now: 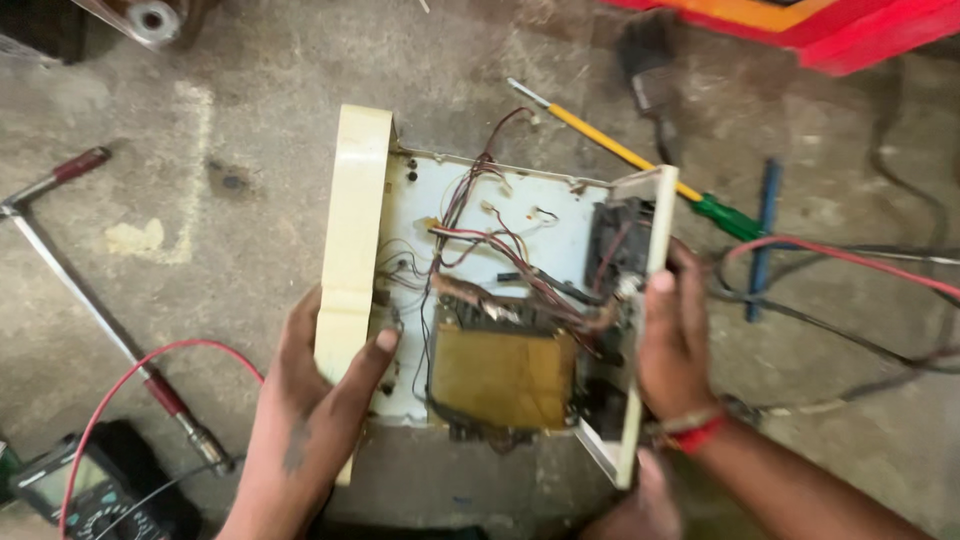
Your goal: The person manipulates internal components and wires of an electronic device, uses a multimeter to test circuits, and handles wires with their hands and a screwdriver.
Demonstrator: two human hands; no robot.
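Observation:
An open cream-coloured electrical housing [520, 210] lies on the concrete floor, showing a brown transformer [503, 378] and a tangle of red, black and white wires [480, 240] inside. My left hand [310, 400] grips its left side panel [355, 230], thumb on the inner face. My right hand [672, 335] grips the right side panel [645, 300], thumb over the top edge. A red thread band circles the right wrist.
A yellow-and-green screwdriver [640, 160] lies behind the housing. A multimeter [90, 495] with a red lead sits at the bottom left, near a metal wrench bar [90, 300]. Cables [850, 260] trail on the right. A red object [830, 30] sits top right.

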